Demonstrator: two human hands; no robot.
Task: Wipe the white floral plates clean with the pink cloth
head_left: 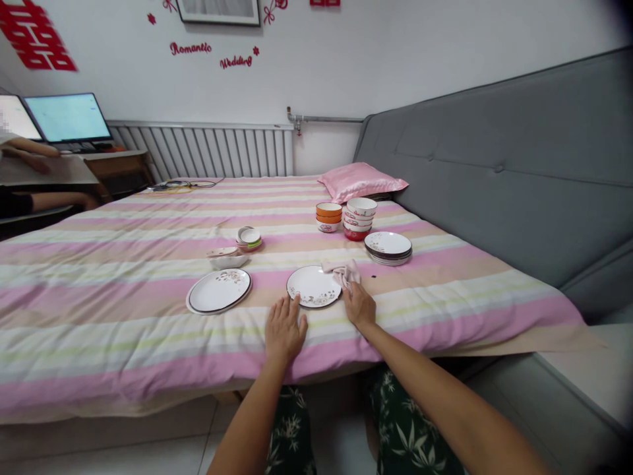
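A white plate (312, 284) with a dark rim and a floral print lies on the striped bedspread in front of me. My left hand (285, 328) rests flat at its near left edge, fingers stretched out and holding nothing. At the plate's right edge my right hand (360, 305) is closed on a pale pink cloth (345, 272), part of which lies over the rim. To the left are another floral plate (220, 290), stacked on a paler one, and a white dish (229, 262). A stack of plates (388, 244) stands to the right.
Behind the plates stand stacked orange bowls (329, 211) and white and red bowls (361, 218). Small dishes (248, 237) sit left of them. A pink pillow (363, 181) lies by the grey headboard (499, 152). Cables (188, 185) lie at the far edge; a person's arm (32, 146) shows left.
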